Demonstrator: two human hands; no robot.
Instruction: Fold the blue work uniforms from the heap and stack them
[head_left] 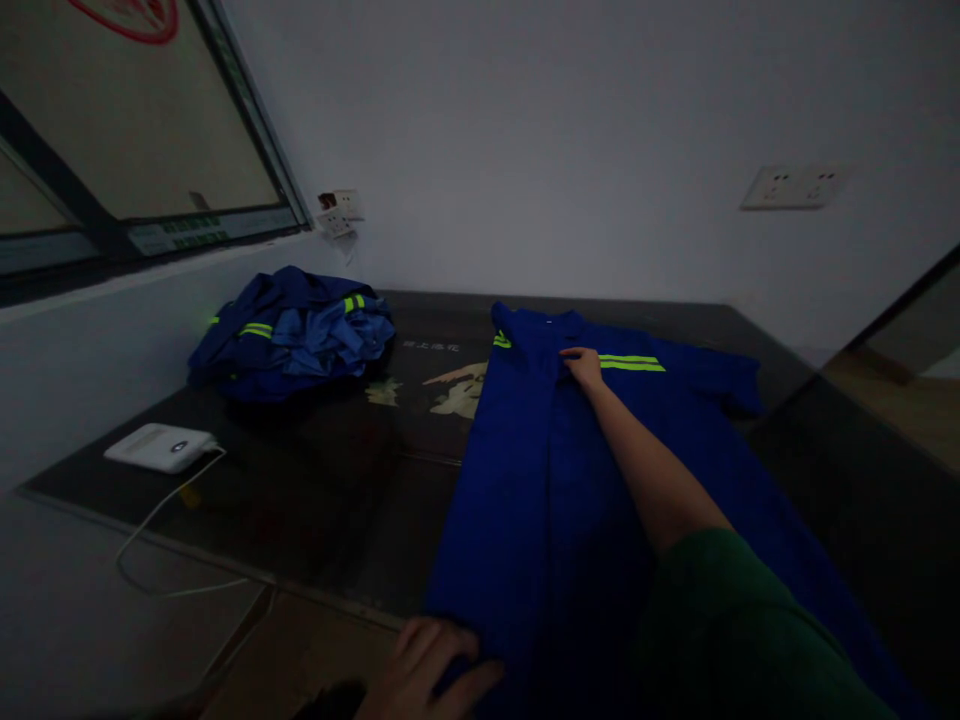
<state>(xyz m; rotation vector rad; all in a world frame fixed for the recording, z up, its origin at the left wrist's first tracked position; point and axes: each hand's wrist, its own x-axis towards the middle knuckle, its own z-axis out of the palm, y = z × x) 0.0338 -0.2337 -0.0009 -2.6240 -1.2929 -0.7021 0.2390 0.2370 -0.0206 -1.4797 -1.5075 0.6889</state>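
Note:
A long blue garment (499, 500) with yellow-green stripes lies spread on the dark table (337, 500), its collar toward the wall. My right hand (583, 365) reaches to the upper front of the garment, thumb and fingers pinched together at the front edge near the stripe. At the lower left edge of the garment, close to the table's front, is my left hand (435, 665). Its fingers are bent over the cloth, with the thumb apart from them.
A heap of blue clothes (300, 325) sits at the table's back left. In front of it lies a white power bank (161, 447) with a cable hanging over the edge. Wall sockets (795, 188) are at the right, a window (150, 110) at the left.

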